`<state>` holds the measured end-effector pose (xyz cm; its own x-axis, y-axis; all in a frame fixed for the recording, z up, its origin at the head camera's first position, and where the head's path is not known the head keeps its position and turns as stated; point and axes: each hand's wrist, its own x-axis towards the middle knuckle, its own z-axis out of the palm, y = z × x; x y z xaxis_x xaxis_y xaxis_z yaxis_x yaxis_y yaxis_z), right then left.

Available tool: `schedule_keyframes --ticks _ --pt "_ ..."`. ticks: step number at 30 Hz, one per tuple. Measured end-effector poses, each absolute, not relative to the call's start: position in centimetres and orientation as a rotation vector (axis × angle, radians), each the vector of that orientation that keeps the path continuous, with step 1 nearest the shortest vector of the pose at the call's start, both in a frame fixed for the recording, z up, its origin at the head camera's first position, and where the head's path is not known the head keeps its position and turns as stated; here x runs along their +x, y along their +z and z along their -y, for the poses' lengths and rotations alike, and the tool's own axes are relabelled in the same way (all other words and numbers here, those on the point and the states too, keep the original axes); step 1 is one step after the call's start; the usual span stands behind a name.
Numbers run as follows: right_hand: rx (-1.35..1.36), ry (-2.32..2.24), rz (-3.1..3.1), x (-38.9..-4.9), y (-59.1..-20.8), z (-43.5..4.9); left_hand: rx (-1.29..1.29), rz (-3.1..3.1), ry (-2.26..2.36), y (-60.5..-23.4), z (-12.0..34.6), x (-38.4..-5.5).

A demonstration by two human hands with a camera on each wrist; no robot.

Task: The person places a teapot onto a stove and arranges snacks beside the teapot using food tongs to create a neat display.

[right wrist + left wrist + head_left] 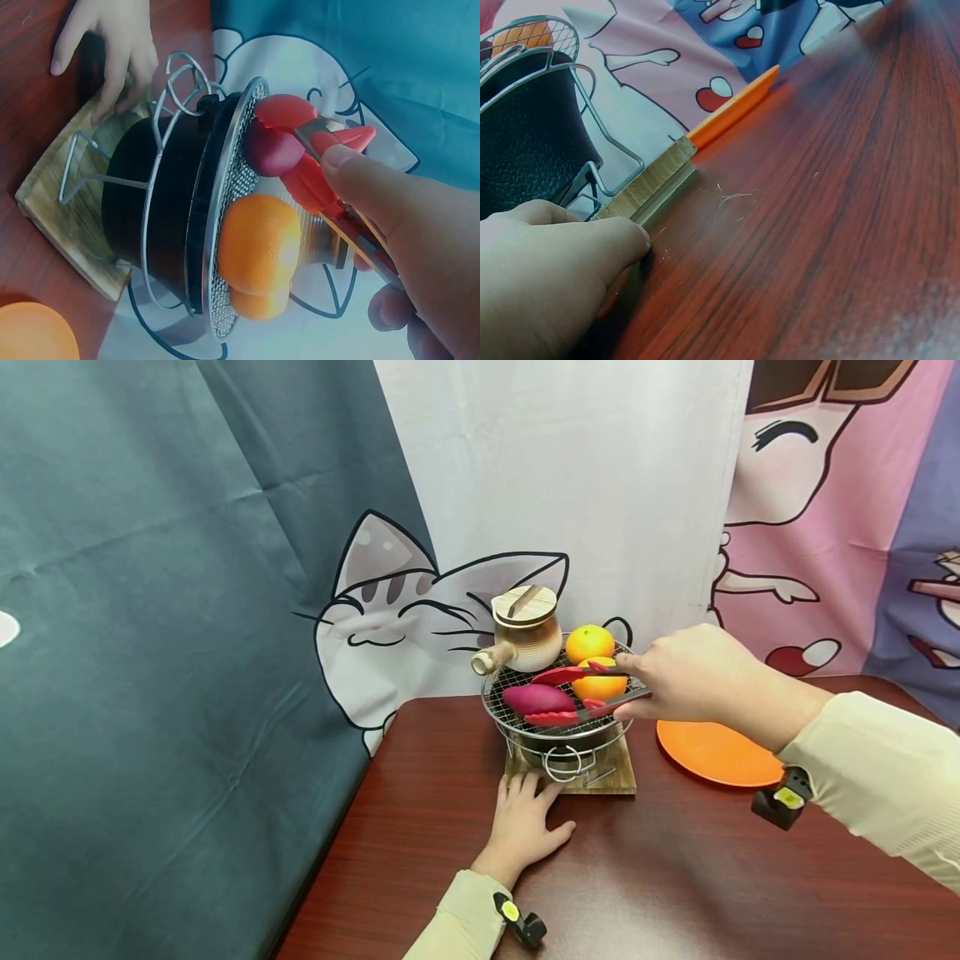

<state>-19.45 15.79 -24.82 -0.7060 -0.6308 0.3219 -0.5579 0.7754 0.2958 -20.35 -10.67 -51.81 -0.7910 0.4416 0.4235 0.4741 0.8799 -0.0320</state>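
My right hand (686, 677) grips a pair of kitchen tongs (352, 232) with red tips. The tips stand on either side of a purple sweet potato (538, 699), which lies on the round wire grill (517, 724) over a black pot-like stove (135, 195). Two oranges (259, 244) sit on the mesh close to the tongs, one behind the other. With fingers spread, my left hand (519, 827) rests at the near left edge of the wooden board (618, 768) under the stove. In the left wrist view its thumb lies along the board's edge.
A clay teapot (528, 639) with a wooden lid and side handle stands at the grill's back left. To the right, an orange plate (712, 756) lies on the dark red table (420, 793), partly behind my right arm. A printed curtain (585, 468) hangs directly behind.
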Motion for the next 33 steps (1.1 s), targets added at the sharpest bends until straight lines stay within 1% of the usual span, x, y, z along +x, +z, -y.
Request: schedule_keyframes --ticks 14,33 --pt "0.850 -0.234 2.613 -19.10 -24.36 -16.05 -0.672 2.618 -0.108 -51.89 10.68 -20.31" --pt "0.865 -0.232 2.592 -18.56 -24.12 -16.11 -0.673 2.615 -0.114 -51.79 10.60 -20.25"
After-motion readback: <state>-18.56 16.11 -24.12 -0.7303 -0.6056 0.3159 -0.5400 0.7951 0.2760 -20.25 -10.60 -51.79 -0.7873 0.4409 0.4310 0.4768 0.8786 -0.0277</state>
